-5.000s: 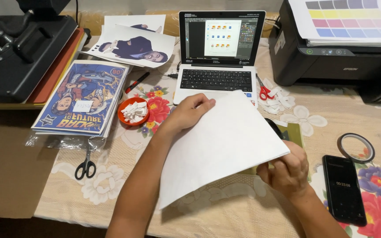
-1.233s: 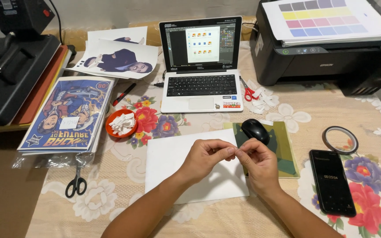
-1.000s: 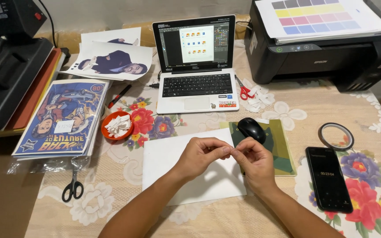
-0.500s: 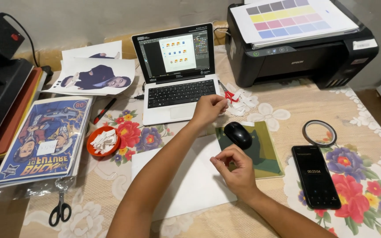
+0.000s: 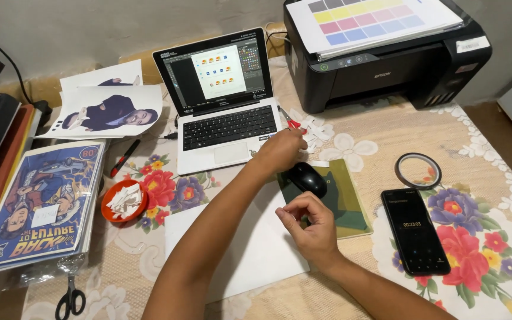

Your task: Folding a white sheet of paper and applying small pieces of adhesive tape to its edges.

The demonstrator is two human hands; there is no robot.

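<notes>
Red scissors (image 5: 292, 123): mostly hidden under left hand (image 5: 281, 149), grip indiscernible. Right hand (image 5: 309, 224): loosely curled above white sheet (image 5: 256, 249), contents unclear. Orange dish (image 5: 123, 201): paper scraps.

At twelve o'clock from the bench's middle, the laptop screen (image 5: 216, 72) stands tilted back, dark grey with a white page bearing small orange marks. At one o'clock, the printer's white label (image 5: 472, 44) is a small rectangle on its black top corner, beside a printed sheet of colour bars (image 5: 370, 22). At four o'clock, the phone screen (image 5: 416, 230) lies flat, black with pale figures. At nine o'clock, a clear-wrapped poster pack (image 5: 38, 208), blue and orange, carries a small white label (image 5: 45, 216).
</notes>
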